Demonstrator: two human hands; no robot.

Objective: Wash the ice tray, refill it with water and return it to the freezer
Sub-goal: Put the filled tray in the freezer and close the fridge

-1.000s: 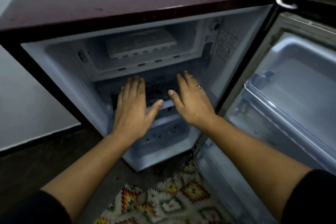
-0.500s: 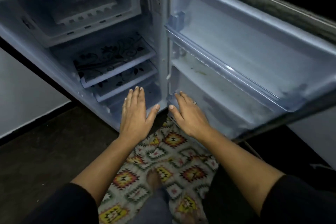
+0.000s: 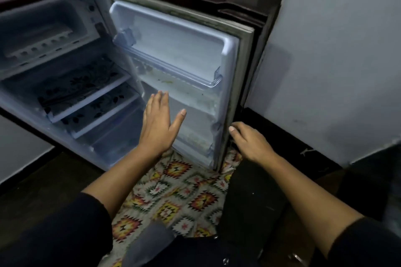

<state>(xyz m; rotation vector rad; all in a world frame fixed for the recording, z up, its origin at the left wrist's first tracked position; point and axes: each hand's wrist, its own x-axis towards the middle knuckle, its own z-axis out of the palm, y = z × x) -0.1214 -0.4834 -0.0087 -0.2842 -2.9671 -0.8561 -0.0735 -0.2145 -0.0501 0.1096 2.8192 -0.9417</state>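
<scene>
The white ice tray (image 3: 36,42) lies inside the freezer compartment (image 3: 71,17) at the top left of the open small fridge. My left hand (image 3: 159,124) is held flat with straight fingers in front of the lower inside of the fridge door (image 3: 184,50) and holds nothing. My right hand (image 3: 251,142) is at the door's free edge near the bottom, its thumb and curled fingers round that edge. Both hands are well below and to the right of the tray.
Two shelves with a black floral pattern (image 3: 80,84) sit under the freezer compartment. The door bins (image 3: 173,67) hold nothing. A patterned rug (image 3: 180,193) covers the dark floor below. A pale wall (image 3: 336,60) stands close behind the door on the right.
Both hands have drawn out of the fridge interior and moved right, toward the door. My right hand has taken hold of the door's edge. The view has swung right.
</scene>
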